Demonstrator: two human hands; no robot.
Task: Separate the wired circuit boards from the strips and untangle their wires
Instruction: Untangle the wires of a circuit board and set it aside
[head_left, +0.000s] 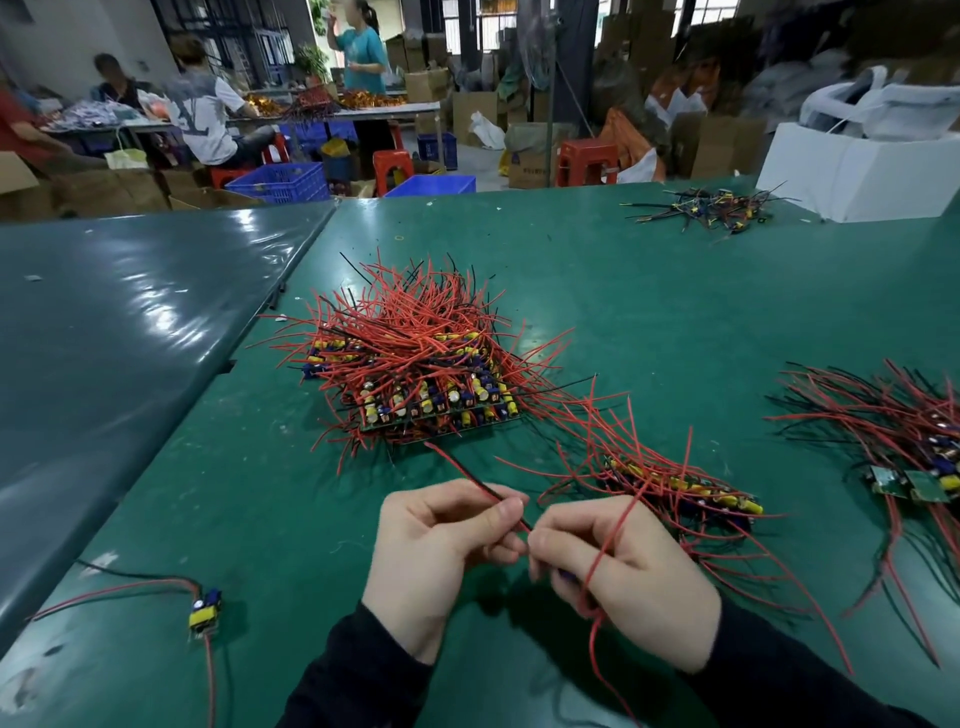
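Observation:
My left hand (436, 545) pinches a red and black wire pair (462, 470) between thumb and fingers. My right hand (628, 577) curls round a small board that is mostly hidden inside it; a red wire (605, 551) loops over its back and trails down. A big stack of board strips (436, 400) under tangled red and black wires lies just beyond the hands. One strip with wires (685, 491) sits right of the hands. A single separated board (206, 609) with its wires lies at the near left.
Another heap of wired boards (914, 447) lies at the right edge. A small far pile of boards (711, 208) sits beside a white box (862, 171). The green table (649, 312) meets a darker one (119, 322) on the left. People work at a far bench.

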